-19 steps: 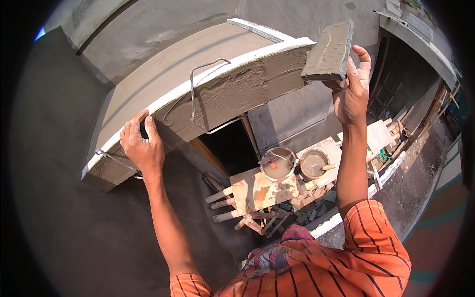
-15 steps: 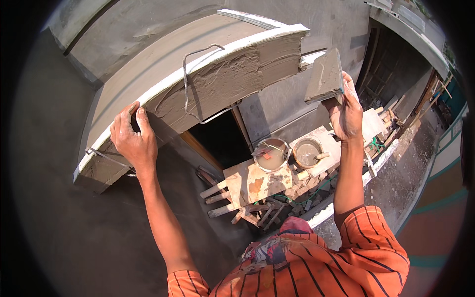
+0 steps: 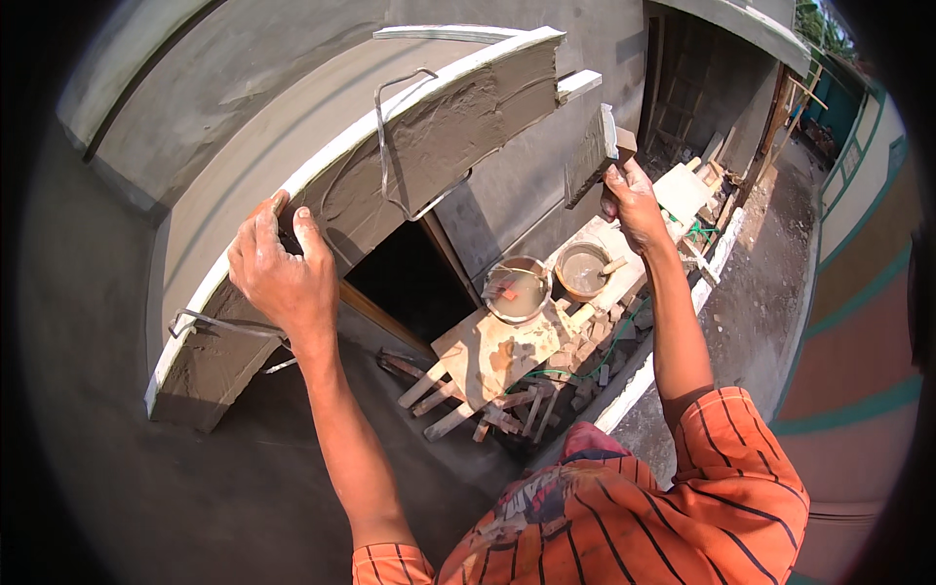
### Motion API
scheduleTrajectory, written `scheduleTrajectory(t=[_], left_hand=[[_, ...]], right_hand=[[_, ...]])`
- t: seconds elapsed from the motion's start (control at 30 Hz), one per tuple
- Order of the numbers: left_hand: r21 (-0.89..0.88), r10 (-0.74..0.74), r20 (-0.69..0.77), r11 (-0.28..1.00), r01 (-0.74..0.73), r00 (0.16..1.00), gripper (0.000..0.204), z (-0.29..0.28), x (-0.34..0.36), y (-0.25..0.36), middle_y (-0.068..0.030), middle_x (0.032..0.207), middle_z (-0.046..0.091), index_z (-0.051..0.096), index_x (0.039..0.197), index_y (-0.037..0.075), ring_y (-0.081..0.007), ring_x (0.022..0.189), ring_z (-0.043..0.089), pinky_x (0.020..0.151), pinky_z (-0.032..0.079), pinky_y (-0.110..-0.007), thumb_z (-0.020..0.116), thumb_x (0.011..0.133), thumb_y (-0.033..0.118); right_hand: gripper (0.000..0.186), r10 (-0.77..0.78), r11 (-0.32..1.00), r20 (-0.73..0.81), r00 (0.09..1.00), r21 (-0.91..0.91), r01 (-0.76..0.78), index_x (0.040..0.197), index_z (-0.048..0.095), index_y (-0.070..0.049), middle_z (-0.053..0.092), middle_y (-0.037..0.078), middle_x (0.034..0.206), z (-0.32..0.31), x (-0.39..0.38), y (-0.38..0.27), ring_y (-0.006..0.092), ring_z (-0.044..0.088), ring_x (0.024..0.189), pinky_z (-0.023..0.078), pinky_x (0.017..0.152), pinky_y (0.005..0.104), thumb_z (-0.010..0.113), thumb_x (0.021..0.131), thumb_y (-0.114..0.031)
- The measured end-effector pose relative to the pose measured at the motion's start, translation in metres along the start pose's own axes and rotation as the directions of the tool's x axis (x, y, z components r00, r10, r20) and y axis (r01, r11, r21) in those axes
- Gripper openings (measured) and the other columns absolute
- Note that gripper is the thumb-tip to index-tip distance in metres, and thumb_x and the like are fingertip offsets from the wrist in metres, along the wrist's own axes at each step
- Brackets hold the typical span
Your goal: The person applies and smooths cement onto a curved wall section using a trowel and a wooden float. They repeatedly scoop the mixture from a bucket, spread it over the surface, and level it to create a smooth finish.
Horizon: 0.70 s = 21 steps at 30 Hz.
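Observation:
My left hand (image 3: 288, 268) grips the white edge strip (image 3: 336, 146) of a curved ledge, fingers bent over it and thumb on the front side. Wet grey mortar (image 3: 458, 122) covers the ledge's front face, with ridges and streaks. One bent metal rod clamp (image 3: 382, 146) hugs the ledge to the right of that hand, and another clamp (image 3: 219, 324) sits below it. My right hand (image 3: 639, 207) is closed round a plastering float (image 3: 593, 161), held off the ledge's right end. The float is tilted nearly edge-on, so its working face is mostly hidden.
Below lies a plank platform (image 3: 502, 361) holding a bucket of murky water (image 3: 518, 292) with something red inside, and a second bucket (image 3: 583, 270) with a stick-like handle. Broken bricks (image 3: 585, 361) and timber lie underneath. A dark doorway (image 3: 405, 283) opens under the ledge; an alley runs along the right.
The float has turned from showing its broad side to nearly edge-on, and my right hand has lowered slightly leftward. My left hand remains on the strip. The whole view has shifted.

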<state>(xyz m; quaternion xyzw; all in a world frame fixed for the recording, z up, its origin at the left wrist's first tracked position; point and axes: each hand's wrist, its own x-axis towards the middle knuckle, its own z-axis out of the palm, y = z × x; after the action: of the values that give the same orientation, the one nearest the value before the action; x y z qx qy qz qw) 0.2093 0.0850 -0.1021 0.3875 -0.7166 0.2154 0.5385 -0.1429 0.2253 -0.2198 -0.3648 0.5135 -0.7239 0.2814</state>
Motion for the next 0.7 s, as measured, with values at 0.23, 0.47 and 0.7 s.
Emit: scheduleTrajectory(t=[0.23, 0.47, 0.7], left_hand=[[0.048, -0.017, 0.013, 0.999, 0.016, 1.000, 0.026, -0.001, 0.004, 0.003, -0.0037, 0.108, 0.067, 0.069, 0.110, 0.011, -0.0248, 0.106, 0.058, 0.097, 0.040, -0.039, 0.066, 0.085, 0.015], [0.043, -0.031, 0.043, 0.999, 0.029, 0.999, 0.027, -0.001, 0.002, 0.003, -0.0059, 0.110, 0.066, 0.067, 0.110, 0.009, -0.0265, 0.107, 0.057, 0.098, 0.039, -0.041, 0.066, 0.083, 0.013], [0.040, -0.021, 0.045, 0.999, 0.019, 0.999, 0.029, -0.002, 0.001, 0.004, -0.0053, 0.110, 0.066, 0.067, 0.111, 0.009, -0.0263, 0.106, 0.057, 0.098, 0.039, -0.041, 0.066, 0.082, 0.011]], right_hand=[[0.049, -0.430, 0.895, -0.088, 0.899, -0.177, 0.410, 0.116, 0.061, 0.000, 0.066, 0.005, 0.102, 0.015, 0.068, -0.032, 0.0131, 0.059, 0.095, 0.046, 0.087, 0.0274, 0.069, 0.089, -0.039], [0.049, -0.585, 0.805, -0.196, 0.787, -0.254, 0.536, 0.113, 0.063, 0.000, 0.068, 0.008, 0.100, 0.032, 0.114, -0.037, 0.0161, 0.062, 0.092, 0.048, 0.084, 0.0302, 0.072, 0.086, -0.040], [0.051, -0.621, 0.764, -0.125, 0.773, -0.316, 0.563, 0.112, 0.062, 0.004, 0.068, 0.020, 0.102, 0.133, 0.047, -0.012, 0.0307, 0.068, 0.094, 0.052, 0.082, 0.0370, 0.077, 0.081, -0.033]])
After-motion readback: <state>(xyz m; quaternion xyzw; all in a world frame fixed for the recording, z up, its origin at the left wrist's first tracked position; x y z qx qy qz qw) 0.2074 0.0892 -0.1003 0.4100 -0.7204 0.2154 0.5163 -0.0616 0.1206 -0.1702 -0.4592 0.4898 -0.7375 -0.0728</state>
